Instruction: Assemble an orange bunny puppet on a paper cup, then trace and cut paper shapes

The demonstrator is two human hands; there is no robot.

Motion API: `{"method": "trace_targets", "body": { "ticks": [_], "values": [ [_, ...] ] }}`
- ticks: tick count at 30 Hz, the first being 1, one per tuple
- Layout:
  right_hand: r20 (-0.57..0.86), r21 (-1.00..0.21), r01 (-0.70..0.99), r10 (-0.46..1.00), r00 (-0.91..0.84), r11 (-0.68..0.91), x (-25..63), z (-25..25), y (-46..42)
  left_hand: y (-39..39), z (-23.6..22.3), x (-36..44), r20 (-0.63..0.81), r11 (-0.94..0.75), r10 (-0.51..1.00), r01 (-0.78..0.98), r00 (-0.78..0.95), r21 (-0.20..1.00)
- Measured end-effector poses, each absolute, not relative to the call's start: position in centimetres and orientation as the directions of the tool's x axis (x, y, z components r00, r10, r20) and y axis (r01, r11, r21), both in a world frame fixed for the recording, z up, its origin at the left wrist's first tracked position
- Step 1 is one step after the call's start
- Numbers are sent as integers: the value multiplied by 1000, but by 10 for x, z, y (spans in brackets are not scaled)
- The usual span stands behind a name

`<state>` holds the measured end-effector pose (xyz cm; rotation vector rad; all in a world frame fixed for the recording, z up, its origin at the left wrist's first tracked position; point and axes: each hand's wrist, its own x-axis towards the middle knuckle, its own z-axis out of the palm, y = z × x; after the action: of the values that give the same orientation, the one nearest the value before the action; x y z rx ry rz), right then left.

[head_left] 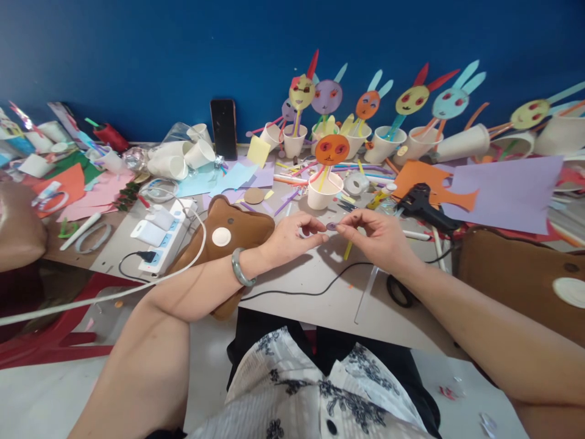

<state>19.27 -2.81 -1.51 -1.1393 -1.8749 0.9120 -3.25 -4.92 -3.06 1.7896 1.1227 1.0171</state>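
Directions taken from a small purple disc at mid-bench: a white power strip (172, 236) with plugged-in adapters lies at nine o'clock, a dark smartphone (223, 129) stands upright against the blue wall (150, 55) at ten, and a brown cushion (247, 222) rests at nine, nearer in. A left hand (290, 241), a greenish bangle (237, 269) on its wrist, curls thumb and index finger at the edge of the disc (331, 226); whether it grips cannot be told. At twelve o'clock, an orange paper face (333, 150) tops a white paper cup (320, 196) on the bench (320, 320). The right hand (379, 241) pinches the disc between thumb and fingertips, nearly closed. A black glue gun (425, 210) lies near three o'clock, with a lilac paper sheet (507, 189) beyond it, between two and three.
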Motion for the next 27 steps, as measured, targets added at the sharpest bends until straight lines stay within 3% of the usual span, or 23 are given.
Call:
{"method": "trace_targets", "body": {
  "ticks": [5,10,18,23,27],
  "values": [
    [381,-769,441,886,-263,462,207,-19,-5,-49,-31,-36,362,-430,900,365,242,826],
    [449,-746,453,872,-197,487,218,-25,15,-34,-28,-36,475,-459,877,414,72,786],
    [447,-810,355,883,-140,467,209,-44,27,36,-24,-32,326,-295,944,551,45,781],
    [423,-841,329,902,-93,428,209,-51,29,54,-16,-28,271,-317,948,583,168,748],
    [372,-878,291,924,-88,380,209,-54,29,50,-6,-25,180,-248,969,655,170,714]
  ]
}}
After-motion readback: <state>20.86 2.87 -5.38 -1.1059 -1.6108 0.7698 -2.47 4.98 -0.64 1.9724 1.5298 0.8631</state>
